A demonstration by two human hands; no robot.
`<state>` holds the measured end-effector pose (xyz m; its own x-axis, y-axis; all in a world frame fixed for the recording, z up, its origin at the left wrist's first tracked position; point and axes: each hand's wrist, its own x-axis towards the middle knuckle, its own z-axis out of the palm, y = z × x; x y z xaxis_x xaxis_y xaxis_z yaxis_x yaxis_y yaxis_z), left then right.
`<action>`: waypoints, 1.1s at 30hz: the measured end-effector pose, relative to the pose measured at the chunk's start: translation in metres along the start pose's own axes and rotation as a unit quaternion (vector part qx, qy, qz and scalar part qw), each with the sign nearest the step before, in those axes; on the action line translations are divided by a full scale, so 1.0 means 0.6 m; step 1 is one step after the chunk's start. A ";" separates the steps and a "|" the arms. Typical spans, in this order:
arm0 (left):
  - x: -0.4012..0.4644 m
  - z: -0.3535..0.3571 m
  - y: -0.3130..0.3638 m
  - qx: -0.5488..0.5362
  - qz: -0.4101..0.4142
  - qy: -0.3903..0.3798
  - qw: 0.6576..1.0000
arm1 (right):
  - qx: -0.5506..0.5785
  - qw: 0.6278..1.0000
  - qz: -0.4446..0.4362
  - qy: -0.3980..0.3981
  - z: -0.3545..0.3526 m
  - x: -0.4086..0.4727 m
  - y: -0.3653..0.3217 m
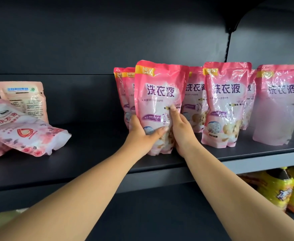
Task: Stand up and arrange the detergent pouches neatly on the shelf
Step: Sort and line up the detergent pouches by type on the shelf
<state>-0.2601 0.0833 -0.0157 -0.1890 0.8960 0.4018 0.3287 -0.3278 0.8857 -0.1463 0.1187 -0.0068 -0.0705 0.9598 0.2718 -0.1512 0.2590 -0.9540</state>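
A pink detergent pouch [158,94] stands upright near the front of the dark shelf [94,153]. My left hand [142,134] grips its lower left side, thumb across the front. My right hand [181,131] holds its lower right edge, thumb pointing up on the front. Behind and to the right stand several more pink pouches, among them an upright pouch [224,103] and a pale-backed pouch [280,105]. At the far left, a light pink pouch [31,136] lies flat, and a peach pouch [24,100] leans behind it.
The shelf's dark back panel [90,40] rises behind everything. Bare shelf shows between the fallen pouches and the standing row. On the lower shelf at the right stand yellow wrapped bottles [278,188].
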 end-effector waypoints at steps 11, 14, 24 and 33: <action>-0.017 -0.019 0.008 0.017 -0.033 -0.045 0.998 | -0.102 0.986 -0.071 0.107 -0.003 -0.030 -0.016; -0.034 -0.061 0.008 0.056 -0.016 -0.059 0.997 | -0.165 0.953 -0.170 0.189 -0.003 -0.053 -0.025; -0.086 -0.330 -0.013 0.156 0.041 0.158 0.974 | -0.218 0.933 -0.285 0.029 0.239 -0.116 -0.046; -0.162 -0.501 -0.069 0.255 -0.055 0.105 0.960 | -0.331 0.923 -0.065 -0.187 0.439 -0.068 -0.013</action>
<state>-0.5335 -0.0800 -0.0217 -0.4135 0.8189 0.3979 0.6959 0.0024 0.7181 -0.4022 0.0489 0.0231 -0.4476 0.8438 0.2962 0.4451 0.4975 -0.7446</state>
